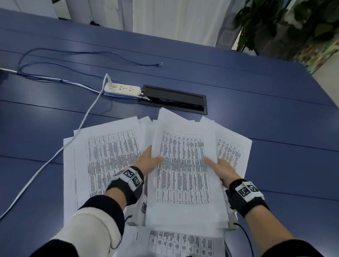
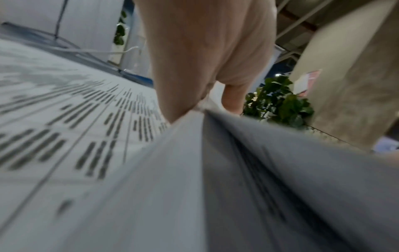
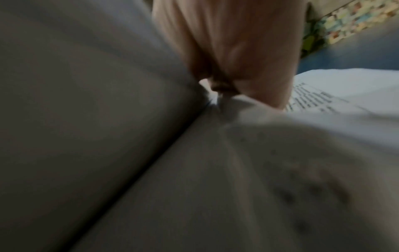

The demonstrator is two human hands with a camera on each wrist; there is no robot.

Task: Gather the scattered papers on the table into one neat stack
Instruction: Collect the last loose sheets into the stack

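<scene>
While both forearms reach forward over the blue surface (image 1: 244,96), the left hand (image 1: 148,162) and right hand (image 1: 223,170) clamp a thick bundle of papers (image 1: 184,173) from either side, thumbs on top, fingers (image 2: 232,98) curled beneath. Printed with dense tables, the bundle sits just short of the black cable hatch (image 1: 174,99). More printed sheets (image 1: 109,153) lie fanned under and left of it, nearer than the hatch.
</scene>
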